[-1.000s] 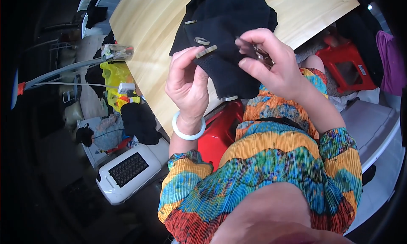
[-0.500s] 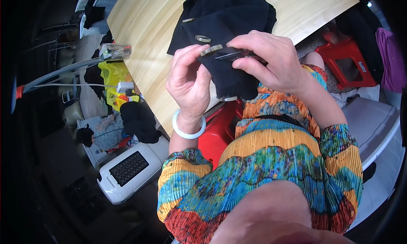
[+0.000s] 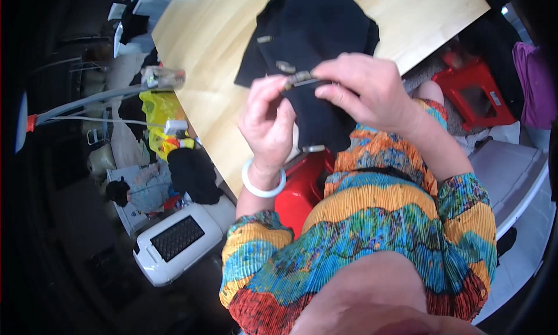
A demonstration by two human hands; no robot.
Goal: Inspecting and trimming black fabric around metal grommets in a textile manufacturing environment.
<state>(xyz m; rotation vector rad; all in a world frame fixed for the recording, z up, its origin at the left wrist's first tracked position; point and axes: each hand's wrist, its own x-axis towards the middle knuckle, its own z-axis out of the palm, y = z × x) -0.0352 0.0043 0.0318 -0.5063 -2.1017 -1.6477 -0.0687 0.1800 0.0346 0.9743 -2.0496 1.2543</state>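
A black garment (image 3: 319, 27) lies over the table and hangs past its edge toward my lap. My left hand (image 3: 267, 120) pinches the cloth beside a pale, brownish button (image 3: 301, 76). In my right hand (image 3: 369, 93) is a thin metal-bladed tool (image 3: 308, 83), gripped between thumb and fingers; its blade lies against the button. Blur and my fingers hide its handle, so its exact kind is unclear. More buttons show on the cloth: one (image 3: 285, 66) just beyond my left fingertips, one (image 3: 264, 39) farther off, and one (image 3: 314, 149) at the hanging lower end.
The wooden table (image 3: 215, 38) spreads ahead. A lamp-like arm (image 3: 93, 96) reaches in from the left, near a yellow plastic bag (image 3: 160, 117). Red stools stand under the table edge (image 3: 299, 189) and at right (image 3: 474, 96). A white case (image 3: 180, 242) sits lower left, a grey-lidded bin (image 3: 505, 166) at right.
The blade has moved left and up against the button, and my hands are closer together. My left hand has shifted slightly right and down. The whole view has tilted a little.
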